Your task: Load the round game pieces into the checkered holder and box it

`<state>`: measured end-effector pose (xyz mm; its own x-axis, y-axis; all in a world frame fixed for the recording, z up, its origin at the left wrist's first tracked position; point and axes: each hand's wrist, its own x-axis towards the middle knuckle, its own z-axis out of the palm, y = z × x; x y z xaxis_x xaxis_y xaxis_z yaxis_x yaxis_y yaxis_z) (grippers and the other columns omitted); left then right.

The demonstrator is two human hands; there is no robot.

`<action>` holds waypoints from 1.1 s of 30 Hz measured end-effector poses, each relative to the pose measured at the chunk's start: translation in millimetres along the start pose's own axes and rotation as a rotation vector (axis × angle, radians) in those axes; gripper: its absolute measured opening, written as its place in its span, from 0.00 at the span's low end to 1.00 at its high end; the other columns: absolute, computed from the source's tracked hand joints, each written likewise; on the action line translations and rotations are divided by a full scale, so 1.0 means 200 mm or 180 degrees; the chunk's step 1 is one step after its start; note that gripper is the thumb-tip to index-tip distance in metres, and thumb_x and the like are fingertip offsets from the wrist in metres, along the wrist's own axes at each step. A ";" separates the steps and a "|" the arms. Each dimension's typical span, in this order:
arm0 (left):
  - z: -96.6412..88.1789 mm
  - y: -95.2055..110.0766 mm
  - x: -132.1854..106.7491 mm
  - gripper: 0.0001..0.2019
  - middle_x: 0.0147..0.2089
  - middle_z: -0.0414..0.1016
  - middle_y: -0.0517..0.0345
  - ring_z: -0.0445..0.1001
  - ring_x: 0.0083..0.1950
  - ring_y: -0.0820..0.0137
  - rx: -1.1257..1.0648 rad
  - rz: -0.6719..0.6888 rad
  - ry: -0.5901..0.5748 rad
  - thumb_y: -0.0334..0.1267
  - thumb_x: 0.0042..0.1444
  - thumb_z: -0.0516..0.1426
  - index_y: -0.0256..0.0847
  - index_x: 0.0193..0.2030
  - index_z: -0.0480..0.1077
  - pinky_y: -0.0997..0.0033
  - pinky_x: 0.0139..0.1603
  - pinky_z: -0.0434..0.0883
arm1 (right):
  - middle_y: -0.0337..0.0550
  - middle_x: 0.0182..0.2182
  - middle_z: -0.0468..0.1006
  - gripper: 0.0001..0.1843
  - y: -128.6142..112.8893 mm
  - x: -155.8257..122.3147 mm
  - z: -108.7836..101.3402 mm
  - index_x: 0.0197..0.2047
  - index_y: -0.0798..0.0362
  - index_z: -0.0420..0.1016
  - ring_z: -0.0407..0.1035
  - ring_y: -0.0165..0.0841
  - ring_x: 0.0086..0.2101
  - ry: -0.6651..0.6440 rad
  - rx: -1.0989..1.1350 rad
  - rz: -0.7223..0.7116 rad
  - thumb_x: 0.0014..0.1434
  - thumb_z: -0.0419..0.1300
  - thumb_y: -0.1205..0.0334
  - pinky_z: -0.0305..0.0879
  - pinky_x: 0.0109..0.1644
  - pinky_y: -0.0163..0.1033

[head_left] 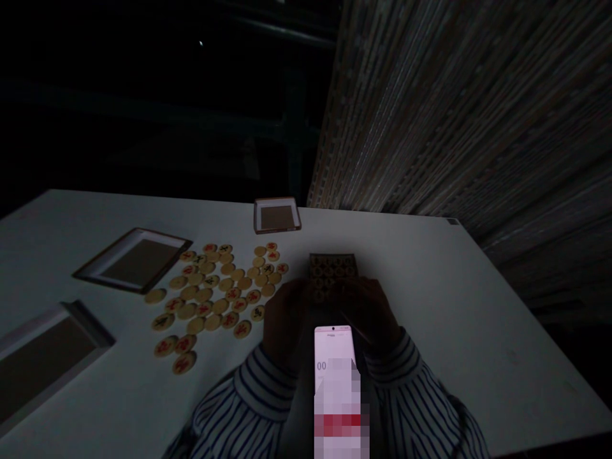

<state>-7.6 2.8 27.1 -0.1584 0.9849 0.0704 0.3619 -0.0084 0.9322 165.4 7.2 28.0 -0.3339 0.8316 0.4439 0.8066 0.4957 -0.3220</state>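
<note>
Both my hands rest close together on the white table, in striped sleeves. My left hand and my right hand curl around the near end of a small dark tray that holds round wooden pieces. The scene is very dark, so the fingers are hard to make out. A lit phone stands upright between my wrists. Left of my hands lies a spread of several round wooden game pieces with red and black marks.
Three shallow box lids or trays lie on the table: one at the near left, one at the left, a small one at the back. A woven screen rises behind the table's right side.
</note>
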 end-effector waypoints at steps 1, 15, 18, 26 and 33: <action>0.00 -0.01 0.00 0.13 0.38 0.77 0.55 0.75 0.39 0.67 0.0033 -0.0013 0.0014 0.41 0.52 0.53 0.39 0.39 0.73 0.70 0.39 0.73 | 0.43 0.33 0.76 0.09 0.01 0.00 0.01 0.40 0.52 0.71 0.67 0.32 0.34 -0.0063 -0.0042 -0.0023 0.56 0.55 0.61 0.56 0.39 0.40; 0.00 -0.02 0.00 0.11 0.37 0.78 0.57 0.75 0.38 0.68 0.0203 -0.0156 0.0154 0.40 0.51 0.53 0.41 0.38 0.73 0.71 0.38 0.72 | 0.43 0.39 0.74 0.11 0.05 0.01 0.06 0.40 0.49 0.73 0.66 0.35 0.39 -0.0127 -0.0240 -0.0117 0.53 0.58 0.57 0.60 0.42 0.42; 0.00 -0.03 0.00 0.11 0.37 0.78 0.57 0.75 0.38 0.68 0.0213 -0.0114 0.0141 0.40 0.51 0.53 0.42 0.38 0.73 0.71 0.38 0.72 | 0.43 0.38 0.74 0.09 0.06 0.02 0.06 0.38 0.49 0.74 0.66 0.35 0.38 -0.0123 -0.0295 -0.0118 0.53 0.57 0.58 0.60 0.41 0.43; 0.00 -0.03 0.00 0.11 0.36 0.78 0.57 0.75 0.38 0.68 0.0200 -0.0085 0.0174 0.41 0.52 0.53 0.41 0.37 0.73 0.72 0.36 0.72 | 0.45 0.38 0.73 0.09 0.05 0.03 0.06 0.36 0.51 0.73 0.65 0.34 0.37 -0.0305 -0.0352 -0.0095 0.54 0.55 0.58 0.60 0.40 0.41; 0.00 -0.03 0.00 0.11 0.37 0.78 0.57 0.75 0.39 0.69 0.0213 0.0025 0.0166 0.40 0.52 0.52 0.40 0.38 0.73 0.72 0.39 0.72 | 0.46 0.37 0.72 0.09 0.03 0.04 0.05 0.35 0.50 0.73 0.64 0.35 0.37 -0.0404 -0.0470 -0.0005 0.55 0.55 0.56 0.59 0.40 0.41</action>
<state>-9.4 3.3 20.5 -0.2023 0.9744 0.0977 0.4237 -0.0028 0.9058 163.4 18.6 21.1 -0.3864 0.8604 0.3322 0.8658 0.4625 -0.1911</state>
